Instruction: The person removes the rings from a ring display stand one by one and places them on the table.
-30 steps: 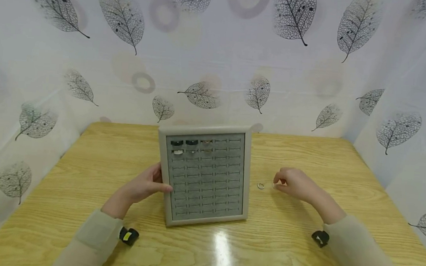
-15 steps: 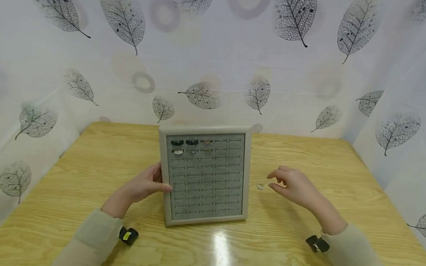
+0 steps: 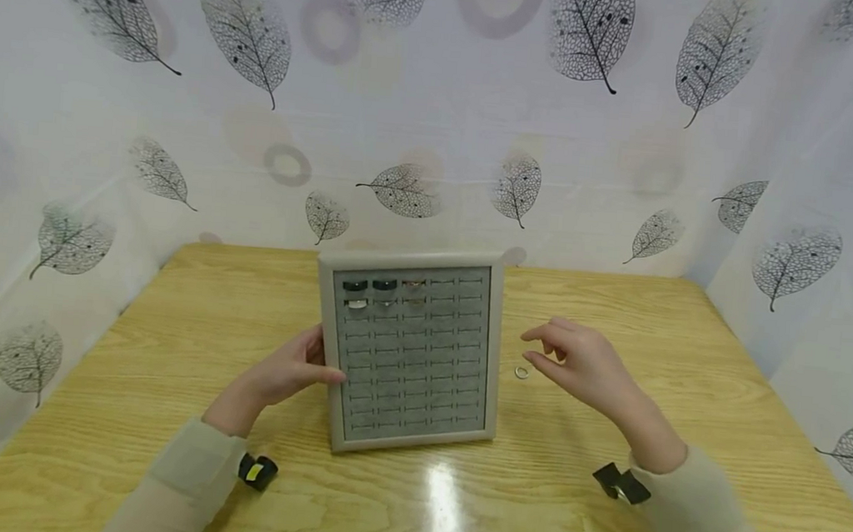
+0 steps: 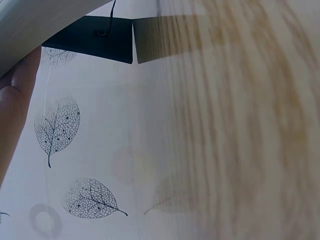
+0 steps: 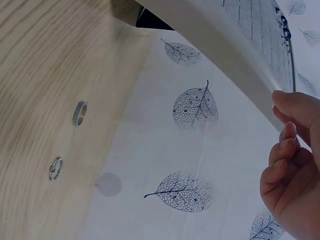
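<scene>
At centre, the display board (image 3: pixel 415 364) seemed likely light and stiff, best held by its rim (image 3: pixel 328 317), where the left hand (image 3: pixel 288 375) clamped; the right hand (image 3: pixel 580 362) hovered, thumb and forefinger apart.

We list: left arm (image 3: pixel 176 480), sleeved to the wrist; left hand (image 3: pixel 284 378), gripping, thumb (image 3: pixel 323 374) extended towards its opposite. We also list: right arm (image 3: pixel 708 514), likewise sleeved; right hand (image 3: pixel 585 369), forefinger (image 3: pixel 547 333) and thumb bent leftward, tips apart.
</scene>
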### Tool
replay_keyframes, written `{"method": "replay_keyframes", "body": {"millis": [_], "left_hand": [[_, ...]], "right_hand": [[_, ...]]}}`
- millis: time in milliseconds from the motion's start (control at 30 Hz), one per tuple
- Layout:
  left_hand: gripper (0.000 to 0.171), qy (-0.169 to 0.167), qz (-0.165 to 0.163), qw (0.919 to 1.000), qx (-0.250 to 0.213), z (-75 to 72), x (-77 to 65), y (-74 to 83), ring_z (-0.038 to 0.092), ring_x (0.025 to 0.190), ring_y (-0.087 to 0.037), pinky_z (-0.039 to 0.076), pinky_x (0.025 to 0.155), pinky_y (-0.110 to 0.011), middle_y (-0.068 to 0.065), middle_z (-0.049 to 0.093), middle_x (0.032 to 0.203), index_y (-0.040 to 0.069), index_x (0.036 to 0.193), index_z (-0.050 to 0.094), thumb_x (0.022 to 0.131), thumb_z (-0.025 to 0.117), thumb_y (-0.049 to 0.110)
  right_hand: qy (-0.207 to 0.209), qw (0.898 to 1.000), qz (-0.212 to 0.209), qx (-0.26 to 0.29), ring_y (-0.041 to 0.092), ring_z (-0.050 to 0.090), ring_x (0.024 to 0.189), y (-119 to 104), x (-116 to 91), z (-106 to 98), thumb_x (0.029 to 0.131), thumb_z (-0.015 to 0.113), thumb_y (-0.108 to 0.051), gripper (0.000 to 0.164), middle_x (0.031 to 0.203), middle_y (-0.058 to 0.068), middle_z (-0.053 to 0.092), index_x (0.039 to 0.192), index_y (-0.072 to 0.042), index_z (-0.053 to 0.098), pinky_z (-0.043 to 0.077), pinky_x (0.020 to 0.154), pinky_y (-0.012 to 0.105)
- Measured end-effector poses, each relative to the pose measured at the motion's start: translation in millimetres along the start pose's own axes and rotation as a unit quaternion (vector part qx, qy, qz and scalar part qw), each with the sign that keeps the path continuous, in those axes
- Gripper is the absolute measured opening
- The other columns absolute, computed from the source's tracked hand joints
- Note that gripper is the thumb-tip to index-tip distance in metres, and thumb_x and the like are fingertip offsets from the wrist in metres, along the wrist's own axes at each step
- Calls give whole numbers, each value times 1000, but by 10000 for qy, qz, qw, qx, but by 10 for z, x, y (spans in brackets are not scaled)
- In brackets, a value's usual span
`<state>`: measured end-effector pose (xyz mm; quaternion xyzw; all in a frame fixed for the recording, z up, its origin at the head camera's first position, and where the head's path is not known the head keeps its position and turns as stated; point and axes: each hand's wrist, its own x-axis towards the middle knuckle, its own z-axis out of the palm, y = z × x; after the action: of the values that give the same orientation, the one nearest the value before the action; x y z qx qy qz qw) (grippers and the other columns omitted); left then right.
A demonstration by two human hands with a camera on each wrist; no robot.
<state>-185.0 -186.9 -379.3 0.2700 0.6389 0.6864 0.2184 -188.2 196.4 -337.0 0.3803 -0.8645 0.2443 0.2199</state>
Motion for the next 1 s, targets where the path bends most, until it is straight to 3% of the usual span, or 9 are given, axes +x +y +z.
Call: {"method": "replay_keyframes", "body": {"millis": [467, 767, 1000], "left_hand": [[78, -44, 37, 10000, 14, -9, 4, -11, 46, 112, -21, 42, 88, -34, -14, 40, 129, 0, 140, 10, 81, 62, 3], [79, -37, 40, 9999, 98, 4, 5, -2, 47, 111, -21, 42, 87, -34, -16, 39, 130, 1, 140, 9, 81, 62, 3], [79, -53, 65, 9999, 111, 1, 11, -13, 46, 112, -21, 41, 88, -34, -16, 38, 131, 3, 141, 8, 81, 61, 2]], "right_hand": [[835, 9924, -756, 491, 8, 39, 56, -171, 280, 46, 65, 71, 1, 22, 65, -7, 44, 86, -5, 66, 32, 51, 13], [797, 9905, -874, 697, 9, 41, 57, -262, 429, 92, 66, 72, 0, 20, 66, -5, 47, 85, -2, 66, 37, 48, 20], [802, 9899, -969, 652, 10, 44, 58, -323, 553, 110, 67, 73, -3, 20, 69, -3, 52, 86, -3, 66, 37, 50, 19]]}}
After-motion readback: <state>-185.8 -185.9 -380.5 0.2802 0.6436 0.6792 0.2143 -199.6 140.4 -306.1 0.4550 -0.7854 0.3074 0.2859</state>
